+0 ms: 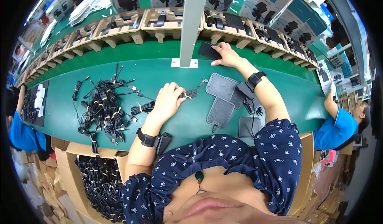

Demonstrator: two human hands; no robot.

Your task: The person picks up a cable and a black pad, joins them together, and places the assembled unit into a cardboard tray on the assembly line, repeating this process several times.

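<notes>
Black and flat, a rectangular panel (207, 50) is lying in the upper centre of the frame, where the right hand (226, 56) is touching its right end; the thumb is standing apart from the fingers, and I cannot tell whether they are gripping. That forearm is reaching up from the lower right, its fingers pointing left. The panel's long axis is running roughly sideways, dipping slightly toward the right. Near the centre, the left hand (169, 98) is bending over, palm down, thumb and fingers closing narrowly on a tied cable bundle (189, 94). Its long axis is running sideways and rising a little to the right, with one end pointing up toward the grey panels (220, 112) right of centre. Left of this hand, a heap of black cables (104, 104) is spreading over the green table (159, 70). Along the top, moulded brown trays (167, 29) are standing in a curving row, holding black parts. At the lower left, a cardboard box (68, 172) is holding many tied black cables.
</notes>
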